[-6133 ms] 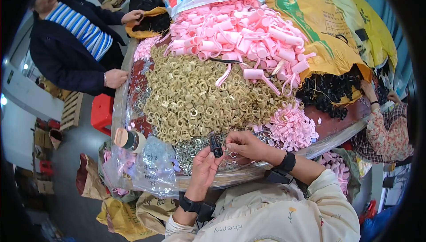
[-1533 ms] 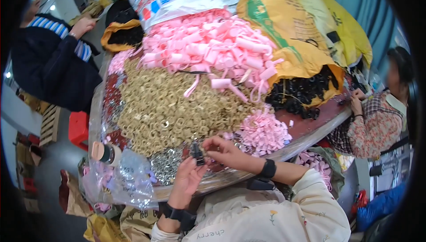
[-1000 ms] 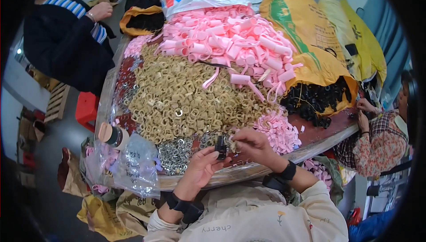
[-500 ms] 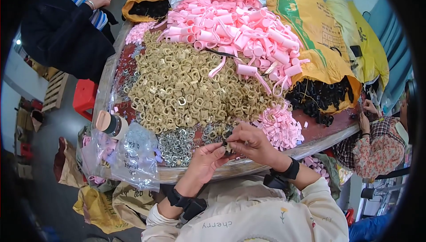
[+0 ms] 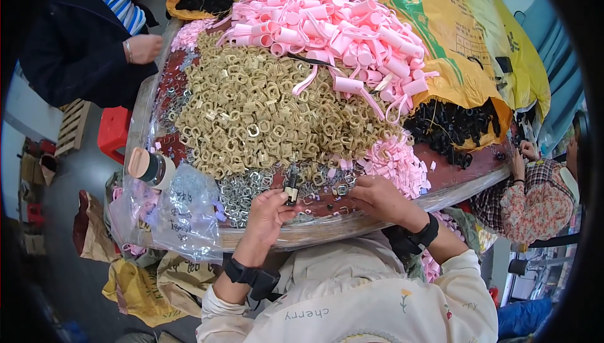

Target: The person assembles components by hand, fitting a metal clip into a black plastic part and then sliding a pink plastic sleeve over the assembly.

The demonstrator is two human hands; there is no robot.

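Near the table's front edge, my left hand (image 5: 267,216) pinches a small black plastic buckle piece (image 5: 291,187) with a tan part on its lower end, held upright. My right hand (image 5: 385,199) is apart from it, low over the tabletop, with its fingers bent and pressed together. Whatever its fingertips hold, if anything, is hidden. Just left of those fingertips lie small silver metal rings (image 5: 341,189). Beyond both hands spreads a big heap of tan buckle parts (image 5: 258,110). Small pink pieces (image 5: 396,165) are piled beyond my right hand.
Pink tubes with straps (image 5: 340,35) are heaped at the back. A yellow sack (image 5: 453,35) spills black parts (image 5: 450,132) at right. A bottle (image 5: 151,168) and a clear plastic bag (image 5: 185,214) stand at front left. Co-workers are at left and right; a red stool (image 5: 114,130) is left.
My hands have moved apart: the left went slightly left with the black piece, the right went right to the tabletop. The co-worker at left has shifted; both of that person's hands now show.
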